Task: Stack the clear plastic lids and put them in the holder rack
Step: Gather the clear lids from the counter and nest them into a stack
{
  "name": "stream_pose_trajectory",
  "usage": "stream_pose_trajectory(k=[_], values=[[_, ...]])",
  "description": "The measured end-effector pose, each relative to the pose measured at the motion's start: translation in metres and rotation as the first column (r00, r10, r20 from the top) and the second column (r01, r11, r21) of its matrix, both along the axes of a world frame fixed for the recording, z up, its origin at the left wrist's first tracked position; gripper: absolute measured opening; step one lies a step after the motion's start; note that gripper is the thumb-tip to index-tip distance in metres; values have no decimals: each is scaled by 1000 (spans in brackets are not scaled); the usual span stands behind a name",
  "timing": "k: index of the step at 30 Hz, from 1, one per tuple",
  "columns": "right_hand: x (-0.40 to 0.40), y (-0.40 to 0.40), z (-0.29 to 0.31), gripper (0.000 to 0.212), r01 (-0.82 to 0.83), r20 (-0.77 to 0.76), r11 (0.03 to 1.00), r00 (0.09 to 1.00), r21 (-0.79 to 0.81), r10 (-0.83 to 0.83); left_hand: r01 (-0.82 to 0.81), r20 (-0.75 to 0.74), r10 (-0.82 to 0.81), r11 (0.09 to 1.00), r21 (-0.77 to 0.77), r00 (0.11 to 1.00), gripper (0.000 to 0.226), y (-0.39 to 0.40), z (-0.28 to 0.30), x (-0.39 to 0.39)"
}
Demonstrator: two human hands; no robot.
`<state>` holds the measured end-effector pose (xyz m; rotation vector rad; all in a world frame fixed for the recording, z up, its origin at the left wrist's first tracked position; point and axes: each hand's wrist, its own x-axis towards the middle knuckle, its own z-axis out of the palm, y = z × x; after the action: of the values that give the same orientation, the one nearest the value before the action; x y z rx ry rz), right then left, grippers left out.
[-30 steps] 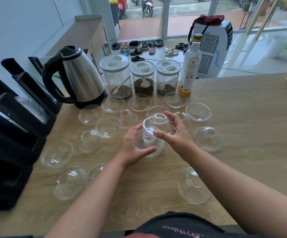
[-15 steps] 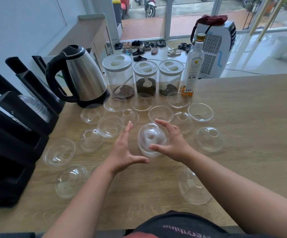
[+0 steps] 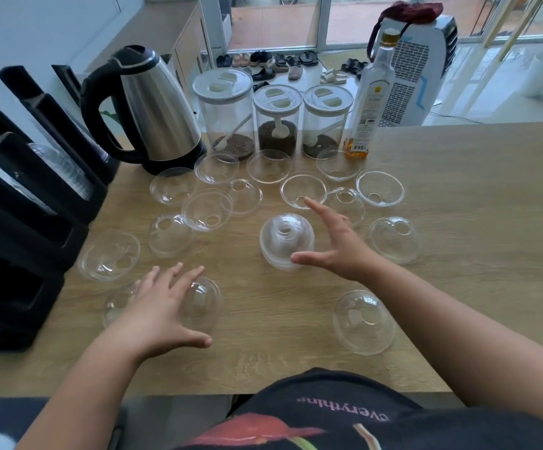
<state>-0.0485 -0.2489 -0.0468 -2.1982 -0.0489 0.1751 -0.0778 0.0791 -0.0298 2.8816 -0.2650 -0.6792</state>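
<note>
My right hand [image 3: 338,241] is spread open, thumb tip against the stack [image 3: 287,240] mid-table [image 3: 458,222]. My left hand [image 3: 159,306], fingers splayed, lies over a dome lid [image 3: 203,300], hiding part of it; grip unclear. Rack [image 3: 20,196] stands far left, cut off.

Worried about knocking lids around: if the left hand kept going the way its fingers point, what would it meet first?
Probably the dome lid lying right under the left hand; its fingers already reach over it, though whether they touch is unclear.
</note>
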Motion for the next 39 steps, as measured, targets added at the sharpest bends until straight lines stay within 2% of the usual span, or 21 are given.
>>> stream_pose_trajectory(k=[3,6,8,12,17,20,23,28,34,39], values=[[-16,-28,18,100,-133,-162,991,977,23,135,40,20,-42,994,101,999,125,2,-6,-5],[-44,-55,27,100,-305,-354,947,901,-103,251,51,57,-57,993,111,997,116,1,-11,-2],[-63,-65,24,104,-350,-376,916,890,-198,259,64,92,-72,994,88,993,108,0,-13,1],[-90,-68,11,98,-329,-338,908,912,-261,233,56,133,-49,997,-52,990,96,-3,-17,5],[-99,-66,-3,82,-264,-223,915,954,-306,200,35,137,-5,975,-217,991,94,-11,-13,5],[-98,-68,-6,74,-228,-167,919,969,-321,182,76,216,16,909,-409,976,91,-31,0,11],[-98,-71,-7,76,-242,-167,906,967,-347,194,144,333,47,838,-526,942,93,-61,6,25],[-98,-69,-10,83,-241,-156,890,968,-387,195,197,367,-4,850,-489,930,95,-105,11,54],[-95,-67,-8,82,-237,-143,883,970,-404,195,171,290,-45,888,-427,956,96,-120,-2,72],[-86,-68,3,81,-236,-149,888,970,-395,192,152,251,-36,876,-458,967,97,-123,-9,77]])
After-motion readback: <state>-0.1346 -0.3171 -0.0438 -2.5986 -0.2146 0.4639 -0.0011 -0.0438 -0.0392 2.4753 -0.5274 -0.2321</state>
